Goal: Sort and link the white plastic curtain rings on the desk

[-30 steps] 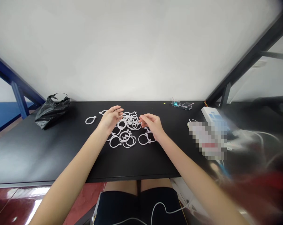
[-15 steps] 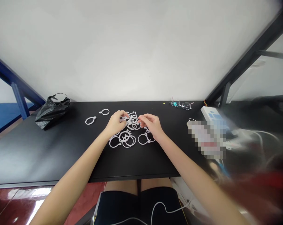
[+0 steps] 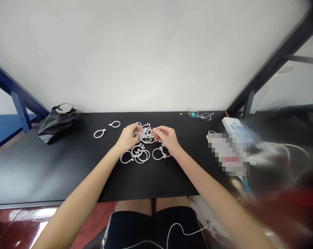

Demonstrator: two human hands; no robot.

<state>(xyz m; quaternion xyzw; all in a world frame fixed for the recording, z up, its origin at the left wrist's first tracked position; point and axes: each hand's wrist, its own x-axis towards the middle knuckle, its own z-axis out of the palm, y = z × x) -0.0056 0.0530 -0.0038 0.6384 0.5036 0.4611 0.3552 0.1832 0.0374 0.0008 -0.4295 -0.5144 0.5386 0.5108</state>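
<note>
White curtain rings [image 3: 147, 139], each with a small eyelet, lie in a tangled pile between my two hands. My left hand [image 3: 127, 136] curls in from the left, thumb and fingers closed on a ring at the edge of the pile. From the right, my right hand [image 3: 168, 138] pinches at the pile's other edge, and its fingertips partly hide the ring there. Closer to me lie a second cluster of rings [image 3: 142, 160] and a few more rings [image 3: 157, 158] by my right wrist. Two separate rings, one nearer [image 3: 98, 137] and one farther [image 3: 116, 126], lie to the left.
A black plastic bag [image 3: 58, 124] sits at the left on the black table [image 3: 68, 173]. Eyeglasses [image 3: 205, 117] lie near the wall. A white box [image 3: 233, 124], a blurred-out item [image 3: 227, 154] and cables are at the right. A white cable [image 3: 172, 229] crosses my lap.
My left hand has shifted very slightly, and a ring's arc now shows above its fingers. My right hand stays nearly where it was; the other rings look unmoved.
</note>
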